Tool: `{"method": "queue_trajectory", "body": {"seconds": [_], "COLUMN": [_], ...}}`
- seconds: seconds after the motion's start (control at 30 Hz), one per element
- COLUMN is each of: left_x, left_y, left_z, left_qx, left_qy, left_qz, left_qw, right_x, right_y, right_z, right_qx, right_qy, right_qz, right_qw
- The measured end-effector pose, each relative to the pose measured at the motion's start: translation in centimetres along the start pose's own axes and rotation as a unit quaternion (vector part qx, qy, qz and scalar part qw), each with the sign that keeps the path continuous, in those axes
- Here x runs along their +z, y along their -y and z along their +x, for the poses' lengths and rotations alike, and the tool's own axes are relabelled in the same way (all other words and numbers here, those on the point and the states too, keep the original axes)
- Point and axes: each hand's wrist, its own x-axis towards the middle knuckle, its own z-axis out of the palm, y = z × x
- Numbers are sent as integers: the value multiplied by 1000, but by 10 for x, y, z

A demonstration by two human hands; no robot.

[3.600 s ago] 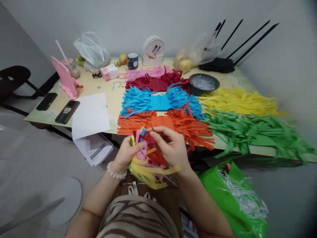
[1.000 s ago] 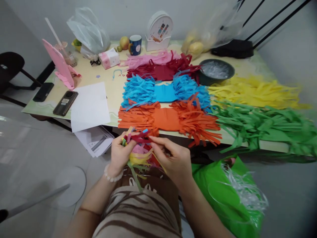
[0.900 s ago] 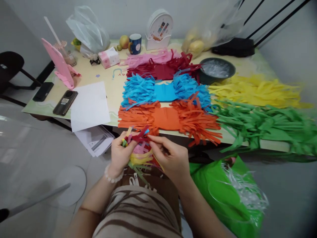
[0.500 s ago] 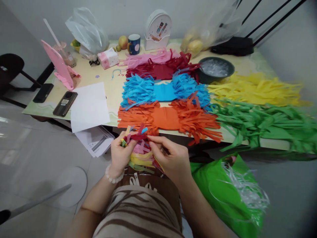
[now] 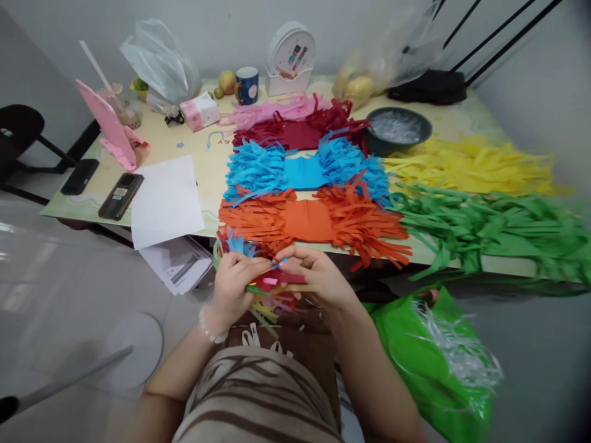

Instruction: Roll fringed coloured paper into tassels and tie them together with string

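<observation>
Over my lap, at the table's front edge, my left hand [image 5: 235, 283] is closed around a bundle of multicoloured strips [image 5: 272, 282] in red, pink, blue, yellow and green. Strip ends stick out past its fingers on both sides. Facing it, my right hand [image 5: 318, 277] pinches strips from the same bundle between thumb and fingers, close to a small blue piece. Just beyond both hands lies an orange fringed sheet [image 5: 308, 220], cut into strips at both ends with a solid middle. Behind it are a blue fringed sheet [image 5: 303, 172] and a dark red one [image 5: 300, 135].
Yellow strips [image 5: 475, 166] and green strips [image 5: 489, 227] cover the table's right side. A dark bowl [image 5: 376, 144] stands behind them. White paper [image 5: 168, 203], a phone [image 5: 120, 195] and a pink stand [image 5: 106, 120] lie left. A green bag [image 5: 406, 344] sits at lower right.
My left hand has turned over the bundle, so its strips now spread to both sides of it. My right hand has shifted slightly and pinches strips close to the left fingers.
</observation>
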Motion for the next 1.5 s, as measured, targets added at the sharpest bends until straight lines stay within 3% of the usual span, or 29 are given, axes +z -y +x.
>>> {"method": "queue_trajectory", "body": {"seconds": [0.2,0.33,0.43,0.5,0.53,0.6,0.7,0.77,0.83,0.93,1.1,1.33,1.5], "left_x": [10,15,10,3,-2,-10,-16,-15,-13,-10,-7,-6,-6], "left_y": [4,11,19,21,20,16,3,-7,-15,-17,-4,1,-4], "left_z": [-5,-13,-15,-12,-10,-3,8,14,17,18,11,4,7], "left_qx": [-36,-98,-207,-299,-342,-412,-460,-444,-414,-398,-339,-326,-394], "left_qy": [34,58,117,147,144,124,132,143,142,155,201,190,131], "left_qz": [-20,-64,-150,-229,-261,-308,-371,-401,-399,-402,-436,-439,-490], "left_qw": [999,991,960,915,891,848,795,789,806,810,809,815,767], "right_x": [-3,-12,-22,-25,-23,-14,6,19,25,24,16,15,13], "right_y": [-7,2,19,28,30,28,18,12,11,13,19,18,10], "right_z": [1,-3,-15,-26,-31,-38,-36,-28,-20,-14,-12,-10,-6], "right_qx": [-131,-171,-304,-394,-411,-376,-244,-201,-196,-170,-83,-50,-61], "right_qy": [-120,-166,-282,-341,-347,-314,-177,-110,-86,-52,59,70,14], "right_qz": [-82,26,119,121,97,-5,-206,-279,-305,-297,-208,-204,-88], "right_qw": [981,971,902,845,837,872,931,933,928,938,973,975,994]}}
